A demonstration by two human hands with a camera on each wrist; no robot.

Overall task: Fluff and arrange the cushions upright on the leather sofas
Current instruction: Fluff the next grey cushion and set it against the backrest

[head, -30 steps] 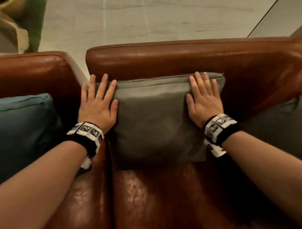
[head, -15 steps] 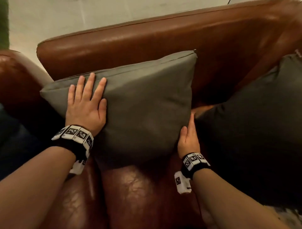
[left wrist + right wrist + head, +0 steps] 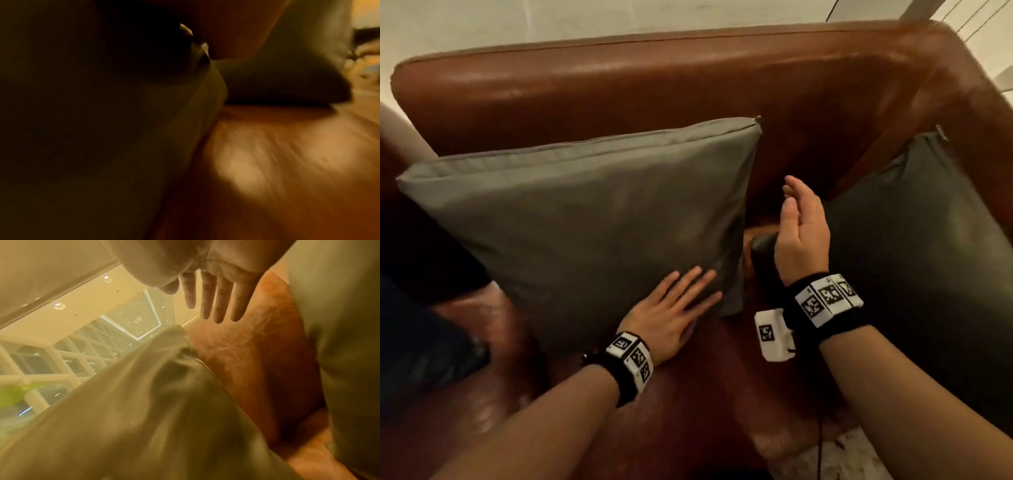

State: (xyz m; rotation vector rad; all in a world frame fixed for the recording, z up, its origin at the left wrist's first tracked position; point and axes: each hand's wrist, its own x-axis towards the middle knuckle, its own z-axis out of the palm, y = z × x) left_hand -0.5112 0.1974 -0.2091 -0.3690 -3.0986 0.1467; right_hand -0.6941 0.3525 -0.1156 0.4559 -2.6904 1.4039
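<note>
Your left hand (image 3: 671, 315) lies flat, fingers straight and spread, on the lower right corner of the grey cushion (image 3: 585, 219). I think you press there to keep the bottom edge on the seat while the cushion leans on the backrest of the leather sofa (image 3: 619, 78). Your right hand (image 3: 799, 233) is open too, with straight fingers that hold nothing. It stands on its edge in the gap between the grey cushion and the dark cushion (image 3: 921, 246), palm toward the grey one, touching neither as far as I can see. From this pose I judge that you prepare to pat the side of the grey cushion.

The grey cushion stands nearly upright at the left part of the seat, its top edge against the backrest. The cover is a smooth woven cloth with a sewn seam along the top and a small metal zip pull at the top right corner. It looks soft and rather flat. The dark cushion leans in the right corner of the sofa, between backrest and armrest, and also has a zip pull at its top corner. The leather is brown, glossy and creased, so a cushion base may slide forward on it. The left wrist view is too dark to add anything.
</note>
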